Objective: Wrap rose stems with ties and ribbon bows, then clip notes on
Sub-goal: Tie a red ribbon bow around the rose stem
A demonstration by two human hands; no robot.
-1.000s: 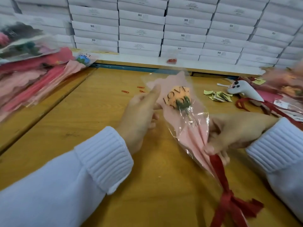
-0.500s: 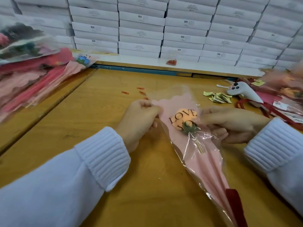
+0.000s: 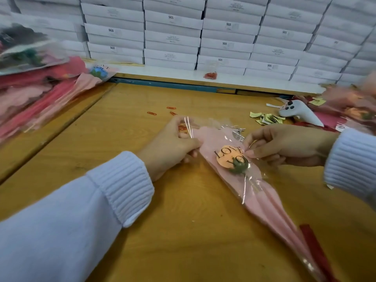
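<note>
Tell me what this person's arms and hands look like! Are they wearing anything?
Both arms are covered by long, soft white fabric sleeves. The left sleeve and the right sleeve each end in a thick ribbed knit cuff at the wrist. The left hand and the right hand are bare, with no gloves and no rings or watch that I can see.

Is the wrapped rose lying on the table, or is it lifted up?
Lying down: the wrapped rose rests flat along the table.
</note>
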